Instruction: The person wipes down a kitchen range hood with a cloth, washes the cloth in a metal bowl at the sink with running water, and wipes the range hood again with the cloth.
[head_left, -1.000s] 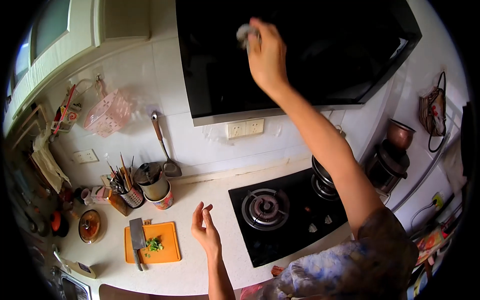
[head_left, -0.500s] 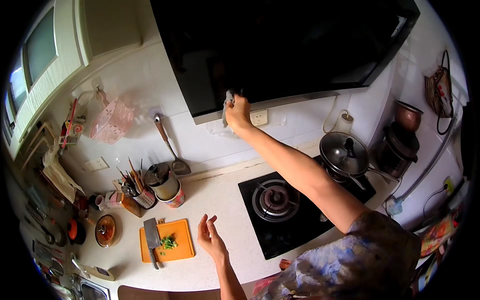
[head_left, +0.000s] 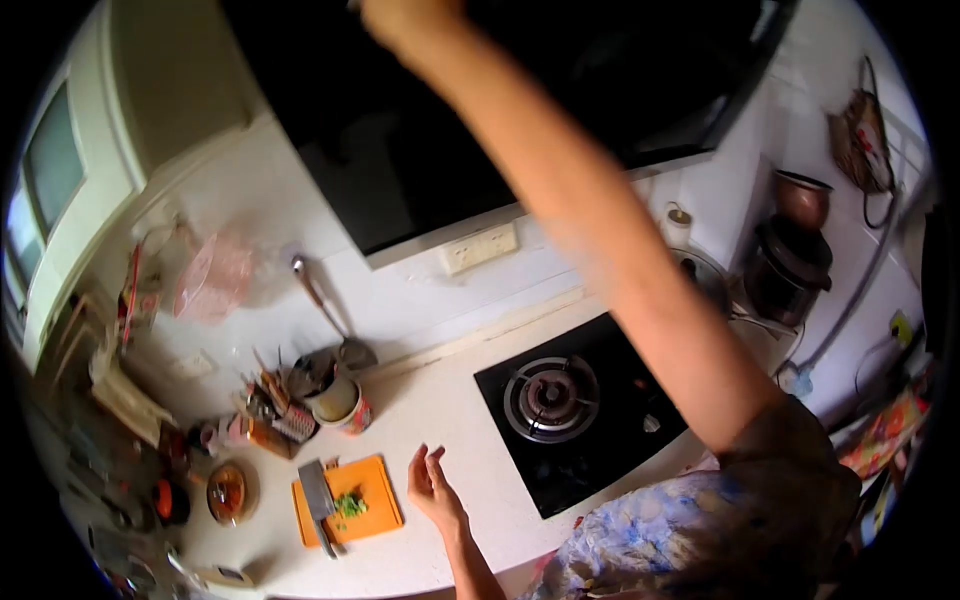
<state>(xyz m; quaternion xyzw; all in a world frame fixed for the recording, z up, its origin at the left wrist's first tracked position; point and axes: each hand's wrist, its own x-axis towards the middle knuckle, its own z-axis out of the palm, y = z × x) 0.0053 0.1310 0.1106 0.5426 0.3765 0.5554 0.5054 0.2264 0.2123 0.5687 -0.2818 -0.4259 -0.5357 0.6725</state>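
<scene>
Our right hand (head_left: 412, 28) is by the flat, shiny black panel (head_left: 640, 80) over the white tabletop's (head_left: 430, 410) back edge; we can't tell its grip. Our left hand (head_left: 433, 488) has fingers apart, near the front.

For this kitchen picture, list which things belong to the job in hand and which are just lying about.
Seems part of the job:
- black range hood
- right hand, raised in front of it

Just lying about:
- orange cutting board
- cleaver
- chopped greens
- pink basket, hanging
</scene>
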